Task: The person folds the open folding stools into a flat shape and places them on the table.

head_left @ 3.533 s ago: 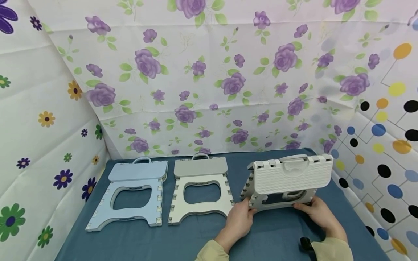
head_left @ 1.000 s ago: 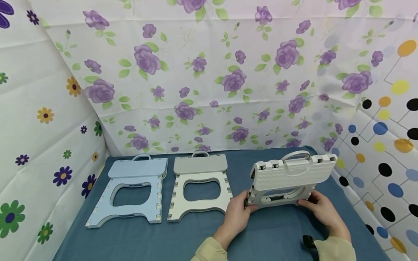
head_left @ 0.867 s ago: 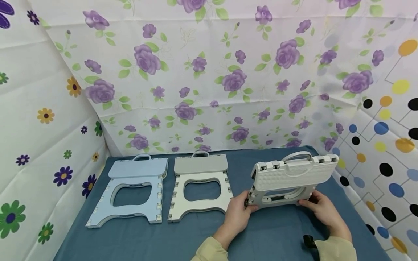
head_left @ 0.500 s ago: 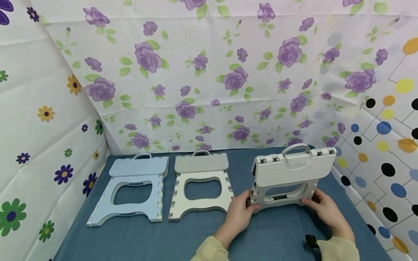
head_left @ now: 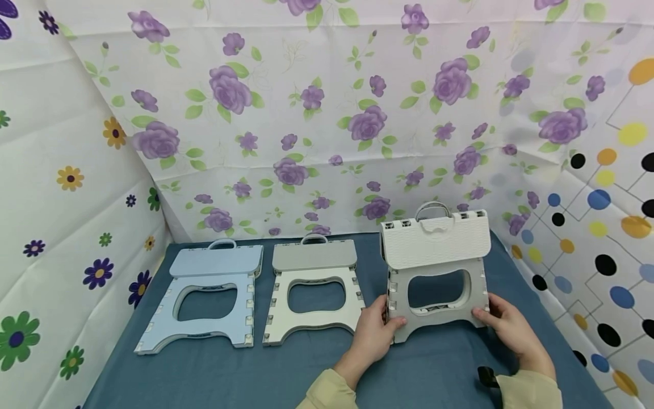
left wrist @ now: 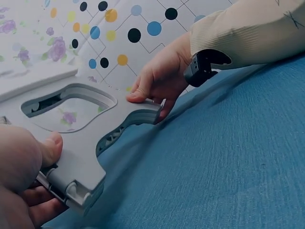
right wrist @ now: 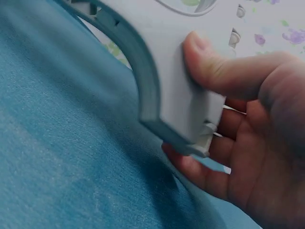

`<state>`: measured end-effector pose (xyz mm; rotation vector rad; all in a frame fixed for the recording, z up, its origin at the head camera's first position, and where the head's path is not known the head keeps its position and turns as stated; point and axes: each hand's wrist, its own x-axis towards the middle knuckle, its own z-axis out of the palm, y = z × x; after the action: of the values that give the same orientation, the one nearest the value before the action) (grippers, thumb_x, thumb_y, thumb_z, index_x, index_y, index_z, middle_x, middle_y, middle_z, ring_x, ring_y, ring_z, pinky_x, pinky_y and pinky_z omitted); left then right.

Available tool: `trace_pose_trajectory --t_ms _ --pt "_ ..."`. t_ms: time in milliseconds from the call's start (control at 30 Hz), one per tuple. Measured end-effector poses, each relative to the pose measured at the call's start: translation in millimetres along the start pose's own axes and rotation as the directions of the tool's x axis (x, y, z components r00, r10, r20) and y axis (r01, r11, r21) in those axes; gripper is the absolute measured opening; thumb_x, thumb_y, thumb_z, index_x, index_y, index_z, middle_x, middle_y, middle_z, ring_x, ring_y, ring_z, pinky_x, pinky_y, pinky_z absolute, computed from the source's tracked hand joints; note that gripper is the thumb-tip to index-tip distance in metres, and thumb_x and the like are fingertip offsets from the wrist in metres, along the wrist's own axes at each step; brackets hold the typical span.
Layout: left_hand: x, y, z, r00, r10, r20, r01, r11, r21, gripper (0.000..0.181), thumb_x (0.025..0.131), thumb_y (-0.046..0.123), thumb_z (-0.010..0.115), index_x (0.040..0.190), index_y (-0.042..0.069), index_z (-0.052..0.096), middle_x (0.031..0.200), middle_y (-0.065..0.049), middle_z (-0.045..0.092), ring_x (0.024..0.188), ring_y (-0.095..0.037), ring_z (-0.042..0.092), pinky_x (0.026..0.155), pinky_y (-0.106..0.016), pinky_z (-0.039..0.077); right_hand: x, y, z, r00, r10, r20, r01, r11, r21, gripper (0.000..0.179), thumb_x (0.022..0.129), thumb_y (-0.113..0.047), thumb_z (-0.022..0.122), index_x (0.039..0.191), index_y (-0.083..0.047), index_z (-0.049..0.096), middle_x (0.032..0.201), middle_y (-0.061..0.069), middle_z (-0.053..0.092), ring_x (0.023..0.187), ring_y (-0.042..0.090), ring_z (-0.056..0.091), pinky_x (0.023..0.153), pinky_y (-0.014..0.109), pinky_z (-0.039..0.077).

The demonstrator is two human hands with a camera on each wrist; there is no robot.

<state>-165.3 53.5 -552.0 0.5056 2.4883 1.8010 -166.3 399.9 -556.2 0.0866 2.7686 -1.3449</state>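
A folding step stool [head_left: 439, 318], white on top and light grey below, is folded nearly flat and tilted up on the right side in the head view. My left hand [head_left: 372, 332] grips its lower left leg, thumb on the front face and fingers behind. On the lower right leg, my right hand [head_left: 516, 335] pinches the stool the same way. Both wrist views show the legs [left wrist: 81, 157] between thumb and fingers. In the right wrist view, my right thumb [right wrist: 205, 62] presses the leg's face, and the foot is just above the blue cloth.
A light blue folded stool [head_left: 204, 329] lies at the left. Next to it lies a cream folded stool [head_left: 311, 329] with a grey top, close to my left hand. Blue cloth [head_left: 230, 380] covers the table. Patterned sheets [head_left: 306, 113] hang behind and at both sides.
The white stool has folded flatter between my hands, and its top has swung up and left. Its front face and hole now show more fully. The other two stools stay put.
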Motion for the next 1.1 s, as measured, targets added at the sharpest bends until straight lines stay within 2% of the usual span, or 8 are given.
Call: trace_pose_trajectory --t_ms 200,300,433,567,667,733,867,1100 --pt "1.2 1.0 1.1 0.998 -0.056 0.042 0.060 0.990 -0.125 0.037 0.102 0.020 0.078 0.135 0.009 0.064 0.117 0.001 0.077 0.094 -0.002 0.071 0.079 -0.024 0.058 -0.1 -2 0 1.000 0.011 0.006 -0.011 0.998 0.055 0.068 0.112 -0.039 0.061 0.155 0.011 0.043 0.134 0.023 0.064 0.099 0.009 0.061 0.081 0.025 0.053" --pt "1.2 1.6 2.2 0.995 -0.075 0.061 0.085 0.978 -0.191 0.037 0.103 0.019 0.076 0.136 0.007 0.063 0.120 -0.001 0.077 0.099 -0.004 0.073 0.081 -0.023 0.058 0.3 -3 1 0.999 0.014 0.033 -0.019 0.988 0.152 0.064 0.114 -0.034 0.057 0.154 0.012 0.041 0.126 0.016 0.068 0.097 0.010 0.064 0.080 0.029 0.056" --pt "1.6 0.2 3.0 0.994 -0.084 0.075 0.099 0.968 -0.231 0.040 0.105 0.020 0.074 0.139 0.005 0.061 0.124 -0.003 0.076 0.103 -0.006 0.073 0.084 -0.022 0.058 3.7 -3 2 0.996 0.044 0.078 -0.064 0.961 0.270 0.063 0.116 -0.032 0.053 0.155 0.014 0.035 0.120 0.008 0.070 0.097 0.012 0.068 0.082 0.032 0.059" --pt "1.7 0.7 1.7 0.992 -0.089 0.091 0.108 0.968 -0.225 0.061 0.101 0.019 0.079 0.153 0.002 0.051 0.120 -0.001 0.074 0.100 -0.007 0.073 0.081 -0.024 0.059 4.3 -3 3 0.996 0.048 0.081 -0.071 0.947 0.314 0.064 0.116 -0.033 0.050 0.155 0.015 0.033 0.113 -0.001 0.072 0.096 0.009 0.069 0.082 0.030 0.059" --pt "0.7 2.5 0.5 0.991 -0.088 0.102 0.108 0.972 -0.210 0.088 0.095 0.011 0.084 0.166 0.003 0.034 0.120 0.000 0.068 0.099 -0.008 0.072 0.081 -0.025 0.059 3.0 -3 3 0.996 0.059 0.071 -0.080 0.939 0.333 0.065 0.117 -0.034 0.049 0.154 0.017 0.033 0.108 -0.004 0.072 0.094 0.007 0.068 0.082 0.028 0.059" --pt "-0.4 3.1 0.4 0.991 -0.075 0.110 0.096 0.975 -0.202 0.099 0.092 0.004 0.084 0.170 0.004 0.023 0.123 -0.001 0.066 0.101 -0.009 0.071 0.083 -0.026 0.058 3.1 -3 4 0.993 0.082 0.079 -0.104 0.937 0.333 0.069 0.117 -0.038 0.048 0.154 0.018 0.032 0.108 -0.004 0.072 0.093 0.007 0.067 0.081 0.027 0.058" --pt "-3.5 4.2 1.2 0.989 -0.082 0.126 0.105 0.976 -0.190 0.099 0.094 0.000 0.080 0.171 0.004 0.018 0.128 -0.004 0.065 0.103 -0.009 0.070 0.083 -0.026 0.057 5.2 -3 5 0.986 0.127 0.109 -0.155 0.939 0.309 0.075 0.116 -0.044 0.046 0.157 0.018 0.030 0.111 -0.002 0.072 0.095 0.007 0.066 0.082 0.028 0.058" --pt "-6.5 4.9 2.0 0.985 -0.112 0.133 0.130 0.983 -0.133 0.089 0.104 0.016 0.073 0.168 -0.007 0.015 0.135 -0.015 0.062 0.109 -0.018 0.071 0.083 -0.028 0.056 9.8 -6 8 0.976 0.186 0.112 -0.212 0.931 0.299 0.079 0.116 -0.046 0.046 0.159 0.017 0.029 0.111 -0.004 0.073 0.094 0.005 0.066 0.081 0.029 0.058"
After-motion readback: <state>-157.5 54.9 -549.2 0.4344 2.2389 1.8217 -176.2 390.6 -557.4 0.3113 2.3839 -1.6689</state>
